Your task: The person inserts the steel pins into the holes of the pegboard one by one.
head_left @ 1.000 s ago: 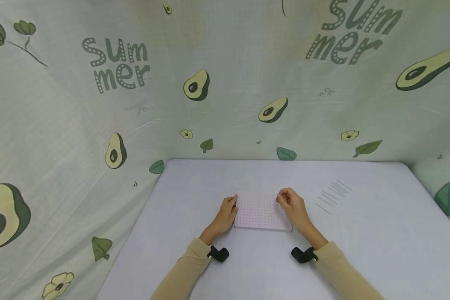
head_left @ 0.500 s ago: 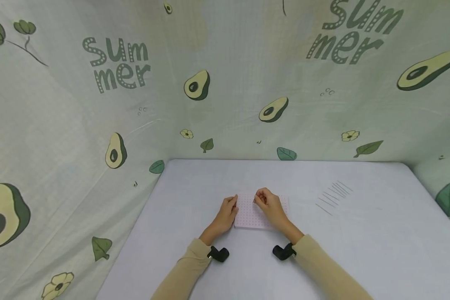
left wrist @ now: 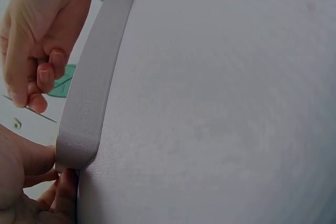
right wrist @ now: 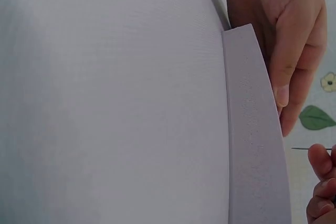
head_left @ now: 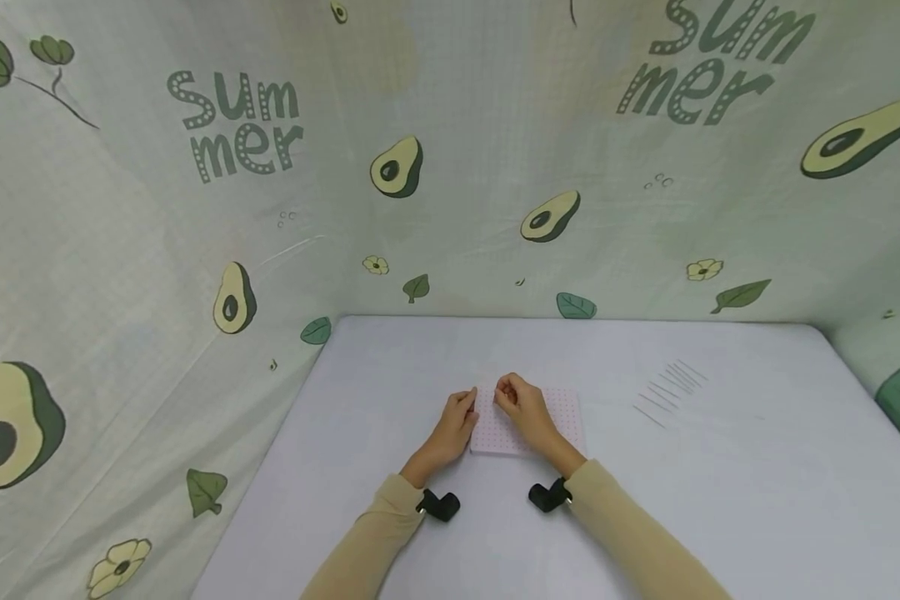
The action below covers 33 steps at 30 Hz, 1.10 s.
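A pale pink slab-like board (head_left: 562, 421) with a grid of small dots, perhaps holes, lies flat on the white table. My left hand (head_left: 450, 429) grips its left edge, thumb and fingers at the near corner in the left wrist view. Over the board's left part, my right hand (head_left: 523, 410) pinches a thin dark needle (left wrist: 46, 116) between thumb and fingertips. The needle (right wrist: 301, 148) also shows beside the board's side wall (right wrist: 257, 129) in the right wrist view. In the left wrist view its tip appears apart from the board; whether it meets the top face cannot be seen.
Several similar thin needles (head_left: 649, 416) lie in a slanted row on the white table (head_left: 720, 492), right of the board. A faint short mark lies farther right. A curtain (head_left: 465, 100) printed with avocados and leaves hangs behind and beside the table.
My right hand has moved left across the board, from its right side to near the left hand, with the needle still pinched. The left hand has stayed on the left edge.
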Available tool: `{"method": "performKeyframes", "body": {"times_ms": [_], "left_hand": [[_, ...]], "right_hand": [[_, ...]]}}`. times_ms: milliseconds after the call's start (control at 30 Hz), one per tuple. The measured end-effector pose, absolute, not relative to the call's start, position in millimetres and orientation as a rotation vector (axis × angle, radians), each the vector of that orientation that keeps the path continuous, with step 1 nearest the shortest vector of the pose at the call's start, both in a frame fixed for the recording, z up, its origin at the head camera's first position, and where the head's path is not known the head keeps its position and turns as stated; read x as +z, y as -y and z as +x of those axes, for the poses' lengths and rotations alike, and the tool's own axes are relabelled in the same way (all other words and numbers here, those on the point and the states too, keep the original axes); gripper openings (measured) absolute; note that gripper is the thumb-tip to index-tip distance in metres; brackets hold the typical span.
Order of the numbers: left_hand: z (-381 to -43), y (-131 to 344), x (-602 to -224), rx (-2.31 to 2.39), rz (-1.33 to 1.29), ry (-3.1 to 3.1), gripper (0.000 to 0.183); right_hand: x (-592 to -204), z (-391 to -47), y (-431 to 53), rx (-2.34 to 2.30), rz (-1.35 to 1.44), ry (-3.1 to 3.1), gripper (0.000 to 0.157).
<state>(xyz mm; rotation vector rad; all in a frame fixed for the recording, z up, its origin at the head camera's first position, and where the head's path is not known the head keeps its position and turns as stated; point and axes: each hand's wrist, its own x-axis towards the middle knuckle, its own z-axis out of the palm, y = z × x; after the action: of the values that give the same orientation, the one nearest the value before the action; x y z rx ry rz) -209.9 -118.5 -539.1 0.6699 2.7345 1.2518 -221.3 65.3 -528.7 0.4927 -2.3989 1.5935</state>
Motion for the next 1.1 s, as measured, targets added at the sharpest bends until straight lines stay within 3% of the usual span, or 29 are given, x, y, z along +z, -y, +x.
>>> {"method": "performKeyframes", "body": {"times_ms": [533,733,1100], "left_hand": [[-211.9,118.1,-537.4,1.259,0.697,-2.729,0.047],[-212.0,118.7,-537.4,1.255,0.693,-2.722,0.048],[-213.5,120.0,-539.4,1.266,0.712,-2.725,0.048]], "right_hand": [[-533.0,-225.0,-65.0,1.584,0.461,2.439,0.011],[-534.7,-226.6,-63.7,1.545,0.501,2.411,0.001],[-536.3,-226.8,-63.9,1.569,0.477,2.447,0.007]]}}
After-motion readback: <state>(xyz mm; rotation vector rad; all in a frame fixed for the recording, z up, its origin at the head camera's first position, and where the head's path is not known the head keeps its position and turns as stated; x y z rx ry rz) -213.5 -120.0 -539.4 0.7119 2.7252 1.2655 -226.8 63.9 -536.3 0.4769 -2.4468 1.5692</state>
